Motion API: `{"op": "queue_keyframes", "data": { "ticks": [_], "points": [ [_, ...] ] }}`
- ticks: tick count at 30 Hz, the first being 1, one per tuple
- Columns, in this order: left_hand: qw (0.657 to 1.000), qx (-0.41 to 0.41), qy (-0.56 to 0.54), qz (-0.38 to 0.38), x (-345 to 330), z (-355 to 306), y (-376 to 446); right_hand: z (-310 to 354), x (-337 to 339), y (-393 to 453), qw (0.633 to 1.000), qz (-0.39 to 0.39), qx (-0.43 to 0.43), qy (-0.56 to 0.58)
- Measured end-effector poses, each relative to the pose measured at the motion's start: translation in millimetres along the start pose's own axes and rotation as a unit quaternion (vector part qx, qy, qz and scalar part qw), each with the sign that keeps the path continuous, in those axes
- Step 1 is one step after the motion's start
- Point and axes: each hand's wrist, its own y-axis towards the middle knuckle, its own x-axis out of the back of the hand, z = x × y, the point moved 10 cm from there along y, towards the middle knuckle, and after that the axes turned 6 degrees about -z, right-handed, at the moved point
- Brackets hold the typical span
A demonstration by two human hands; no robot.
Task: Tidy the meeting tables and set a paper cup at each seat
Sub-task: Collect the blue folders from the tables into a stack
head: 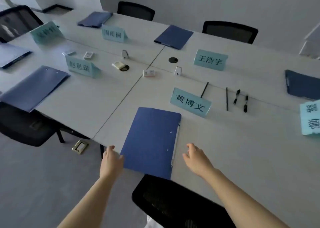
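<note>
We have the flat blue cardboard folder (152, 141) lying on the white meeting table (242, 158) straight ahead of us, between our two hands. Its long axis runs from about six to twelve o'clock, tipped a little toward one o'clock, and its near short edge hangs just past the table's front edge, above the black mesh chair back (173, 201).

Our left hand (111, 160) is at the folder's near left corner, roughly nine o'clock from its lower half — the thumb looks to be touching the edge, fingers loosely spread and holding nothing. Our right hand (195, 158) sits at about three o'clock, near the folder's spine side but apart from it, fingers loosely curled and empty.

So the left hand is the nearer one. We judge that the coming move turns on closing both hands inward across the folder's short axis — then squaring it to the table edge below the pale green name card (190, 102), which stands at one o'clock from the folder.

No paper cups are in view (the pens (240, 100) lie loose further out at two o'clock).
</note>
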Motion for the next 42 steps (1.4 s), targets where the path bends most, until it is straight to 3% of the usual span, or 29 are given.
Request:
{"op": "queue_keyframes", "data": {
  "ticks": [3, 10, 21, 29, 42],
  "points": [
    [0.996, 0.071, -0.043, 0.014, -6, 26, 23, -10, -32, 10, 0.991, 0.016, -0.094, 0.091],
    [0.986, 0.131, -0.077, 0.069, -43, 41, 46, -21, -85, 26, 0.942, 0.034, -0.24, 0.234],
    [0.982, 0.152, -0.065, 0.091, -58, 39, 43, -28, -104, 37, 0.867, 0.032, -0.315, 0.384],
    [0.963, 0.181, -0.173, 0.104, -57, 34, 18, -13, -94, 28, 0.832, 0.064, -0.28, 0.475],
    [0.919, 0.196, -0.336, 0.067, -13, 33, -86, 3, -17, -17, 0.849, 0.047, -0.12, 0.513]
  ]
}}
